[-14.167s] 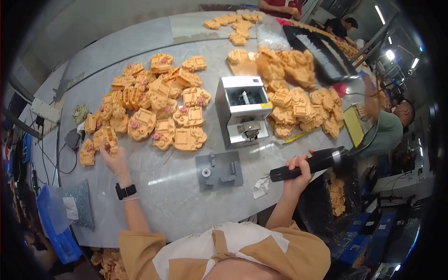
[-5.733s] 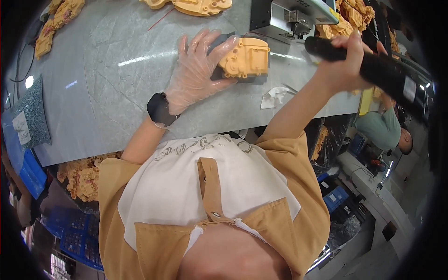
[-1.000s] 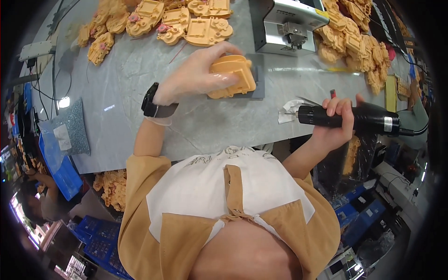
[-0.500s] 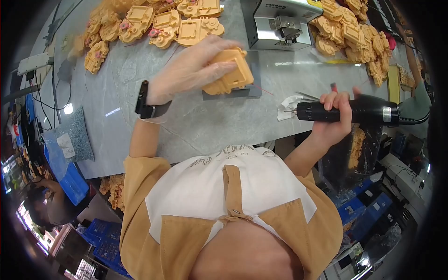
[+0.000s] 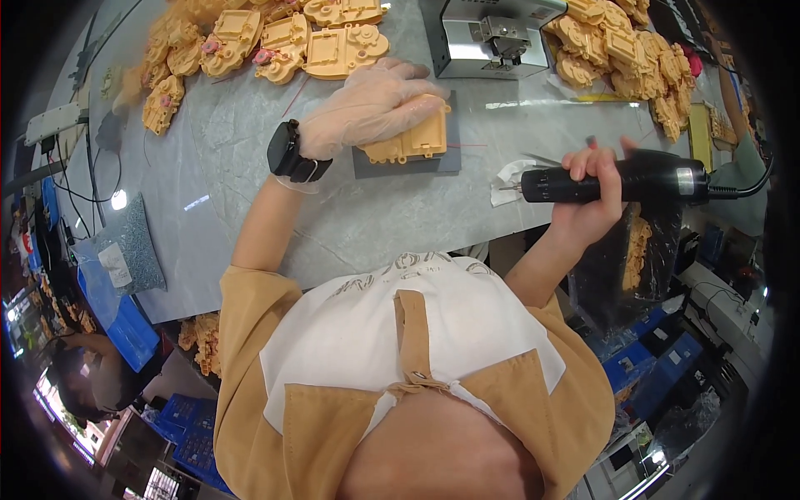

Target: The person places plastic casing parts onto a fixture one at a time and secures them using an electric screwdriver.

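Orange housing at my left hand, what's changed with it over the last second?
Your left hand has brought the orange housing from a tilted hold to a flatter position over the grey fixture plate; the hand remains on it. Your right hand still holds the black power screwdriver.

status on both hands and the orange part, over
Left hand gripping orange housing over gray plate, seating unclear. Right hand holding black corded driver, bit off the housing. White paper near bit.
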The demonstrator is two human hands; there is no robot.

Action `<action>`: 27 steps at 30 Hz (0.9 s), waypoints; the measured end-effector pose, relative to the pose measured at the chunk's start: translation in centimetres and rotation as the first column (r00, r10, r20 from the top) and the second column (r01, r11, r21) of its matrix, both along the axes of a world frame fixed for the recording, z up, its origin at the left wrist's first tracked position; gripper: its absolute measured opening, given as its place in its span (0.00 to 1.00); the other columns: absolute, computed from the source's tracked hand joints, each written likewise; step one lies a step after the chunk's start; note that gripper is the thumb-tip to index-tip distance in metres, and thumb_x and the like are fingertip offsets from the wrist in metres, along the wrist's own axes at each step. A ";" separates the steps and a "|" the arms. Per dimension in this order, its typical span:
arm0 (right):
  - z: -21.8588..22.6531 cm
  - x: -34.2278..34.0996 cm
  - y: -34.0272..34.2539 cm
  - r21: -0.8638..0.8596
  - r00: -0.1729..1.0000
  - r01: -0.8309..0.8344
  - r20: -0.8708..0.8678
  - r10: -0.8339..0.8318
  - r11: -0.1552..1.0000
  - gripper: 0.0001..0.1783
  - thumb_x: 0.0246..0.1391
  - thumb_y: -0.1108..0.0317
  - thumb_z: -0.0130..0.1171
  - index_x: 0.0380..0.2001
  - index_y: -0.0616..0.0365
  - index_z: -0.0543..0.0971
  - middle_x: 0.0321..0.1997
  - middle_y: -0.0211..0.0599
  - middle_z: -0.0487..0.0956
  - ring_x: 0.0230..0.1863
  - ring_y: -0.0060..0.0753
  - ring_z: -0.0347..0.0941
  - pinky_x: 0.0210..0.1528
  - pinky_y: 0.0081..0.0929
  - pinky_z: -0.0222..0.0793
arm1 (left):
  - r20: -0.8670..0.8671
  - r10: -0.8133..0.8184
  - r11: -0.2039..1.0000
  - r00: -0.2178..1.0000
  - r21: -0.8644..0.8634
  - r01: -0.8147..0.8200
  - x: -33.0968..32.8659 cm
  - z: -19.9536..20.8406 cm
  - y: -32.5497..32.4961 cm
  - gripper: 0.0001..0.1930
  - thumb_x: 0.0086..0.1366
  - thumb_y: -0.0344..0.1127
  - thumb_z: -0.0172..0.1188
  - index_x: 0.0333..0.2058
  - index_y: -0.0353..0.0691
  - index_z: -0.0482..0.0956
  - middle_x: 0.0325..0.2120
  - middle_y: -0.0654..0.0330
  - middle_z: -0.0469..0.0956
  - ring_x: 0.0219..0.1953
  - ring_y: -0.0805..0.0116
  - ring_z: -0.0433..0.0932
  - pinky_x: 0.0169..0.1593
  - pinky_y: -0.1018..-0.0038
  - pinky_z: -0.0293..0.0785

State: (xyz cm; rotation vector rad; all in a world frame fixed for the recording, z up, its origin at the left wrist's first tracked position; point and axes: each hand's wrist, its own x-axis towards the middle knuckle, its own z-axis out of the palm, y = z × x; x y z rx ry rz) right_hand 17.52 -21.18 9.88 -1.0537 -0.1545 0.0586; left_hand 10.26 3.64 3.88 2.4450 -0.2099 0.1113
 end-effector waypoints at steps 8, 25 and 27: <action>-0.3 -0.3 0.8 0.044 0.997 -0.072 -0.014 0.072 0.996 0.23 0.46 0.77 0.52 0.48 0.61 0.63 0.19 0.31 0.66 0.17 0.26 0.62 0.26 0.29 0.61 | -0.088 0.022 0.989 0.996 0.150 -0.008 -0.2 0.4 -0.3 0.20 0.66 0.48 0.36 0.46 0.47 0.73 0.43 0.52 0.72 0.46 0.52 0.67 0.49 0.62 0.63; 0.9 1.7 1.3 0.065 0.988 -0.021 0.157 0.011 0.998 0.24 0.45 0.77 0.49 0.50 0.61 0.61 0.18 0.32 0.65 0.17 0.26 0.62 0.28 0.30 0.63 | 0.417 0.141 0.968 0.898 0.130 -0.213 -3.2 5.2 -3.3 0.27 0.60 0.53 0.50 0.53 0.43 0.67 0.45 0.50 0.71 0.48 0.54 0.68 0.51 0.63 0.63; 2.0 2.9 2.9 0.098 0.968 -0.058 0.249 0.032 0.994 0.24 0.46 0.78 0.49 0.49 0.62 0.61 0.17 0.33 0.65 0.16 0.27 0.63 0.27 0.30 0.64 | -0.019 0.126 0.960 0.992 0.253 -0.117 -3.6 2.5 -3.8 0.33 0.54 0.58 0.55 0.54 0.44 0.65 0.43 0.52 0.71 0.46 0.55 0.69 0.50 0.64 0.64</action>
